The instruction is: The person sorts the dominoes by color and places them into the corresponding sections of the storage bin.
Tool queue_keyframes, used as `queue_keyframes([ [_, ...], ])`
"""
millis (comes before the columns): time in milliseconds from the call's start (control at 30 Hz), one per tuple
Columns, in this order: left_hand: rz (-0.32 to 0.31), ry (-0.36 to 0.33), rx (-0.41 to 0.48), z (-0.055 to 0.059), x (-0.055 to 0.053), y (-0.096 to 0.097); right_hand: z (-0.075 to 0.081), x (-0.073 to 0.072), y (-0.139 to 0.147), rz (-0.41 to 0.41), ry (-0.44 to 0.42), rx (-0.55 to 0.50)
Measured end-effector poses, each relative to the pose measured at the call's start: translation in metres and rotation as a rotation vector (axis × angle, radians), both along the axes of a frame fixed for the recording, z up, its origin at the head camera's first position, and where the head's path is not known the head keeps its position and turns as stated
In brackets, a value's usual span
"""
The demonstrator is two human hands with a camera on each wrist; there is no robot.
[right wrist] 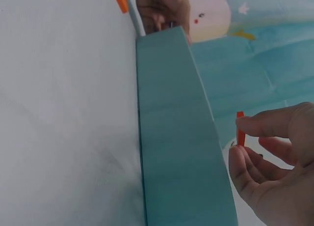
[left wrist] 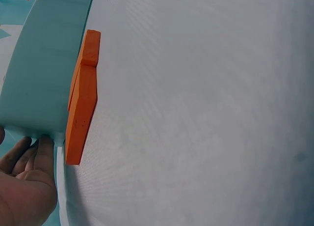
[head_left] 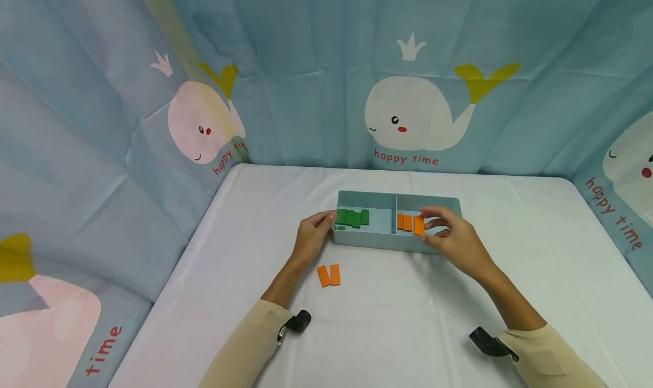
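A teal two-compartment box (head_left: 374, 240) stands on the white table. My left hand (head_left: 310, 237) holds the box at its left end, with the fingers against the end wall in the left wrist view. Over the right compartment, my right hand (head_left: 456, 239) pinches an orange tile (right wrist: 241, 130) upright between thumb and fingertips. Beside it in that compartment are two other orange tiles (head_left: 407, 223). Several green tiles (head_left: 356, 220) stand along the left compartment, and another green piece (head_left: 341, 228) lies near the front corner. Part of the right compartment is hidden by the right hand.
Two loose orange tiles (head_left: 335, 274) lie on the table in front of the box's left end, near the left forearm. A blue curtain (head_left: 311, 110) with whale prints hangs behind the table (head_left: 388, 331) and along its sides.
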State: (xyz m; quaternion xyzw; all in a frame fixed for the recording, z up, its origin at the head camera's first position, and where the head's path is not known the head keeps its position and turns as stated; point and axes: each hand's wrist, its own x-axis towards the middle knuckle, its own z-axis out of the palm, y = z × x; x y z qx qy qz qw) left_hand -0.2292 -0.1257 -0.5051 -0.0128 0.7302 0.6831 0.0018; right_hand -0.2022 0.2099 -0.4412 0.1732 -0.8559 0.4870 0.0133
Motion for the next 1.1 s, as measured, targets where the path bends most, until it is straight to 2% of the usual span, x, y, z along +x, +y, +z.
queue_keyframes([
  [133, -0.001, -0.003, 0.010, 0.000, 0.000, 0.000, 0.000, -0.004, 0.003, -0.012, 0.032, 0.030],
  [433, 0.007, 0.001, -0.002, -0.001, 0.000, -0.001, -0.001, -0.019, 0.007, -0.025, 0.015, 0.053],
  [867, 0.005, 0.011, -0.012, -0.002, 0.000, -0.001, -0.003, -0.036, 0.009, -0.035, -0.083, 0.097],
  [1100, 0.010, -0.007, -0.024, -0.001, 0.000, 0.000, -0.005, -0.044, 0.009, -0.024, -0.123, 0.134],
])
